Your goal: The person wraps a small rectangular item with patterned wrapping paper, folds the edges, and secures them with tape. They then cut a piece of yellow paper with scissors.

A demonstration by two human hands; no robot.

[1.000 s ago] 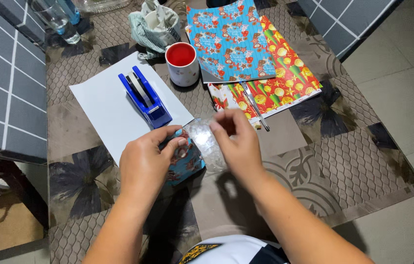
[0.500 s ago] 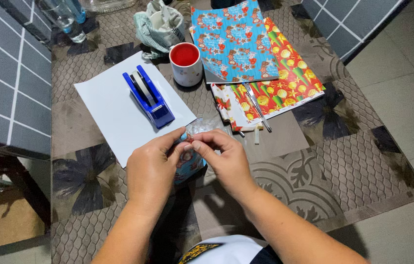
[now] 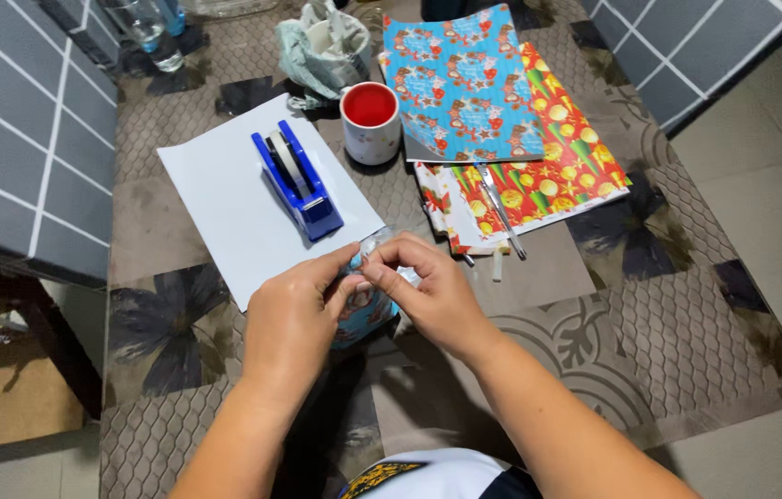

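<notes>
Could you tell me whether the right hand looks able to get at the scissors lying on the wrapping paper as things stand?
Probably yes, once it lets go: the right hand is pinching the small wrapped parcel together with the left hand. The scissors lie uncovered on the wrapping paper just beyond it, with nothing between.

1. My left hand (image 3: 294, 319) and right hand (image 3: 433, 294) meet over a small parcel in blue patterned wrap (image 3: 365, 310), fingertips pinching at its top.
2. Just beyond them, a blue tape dispenser (image 3: 297, 183) sits on a white sheet (image 3: 215, 208).
3. A red-filled mug (image 3: 371, 122) stands beside gift-wrap sheets (image 3: 493, 102) on the table (image 3: 687, 305).
</notes>
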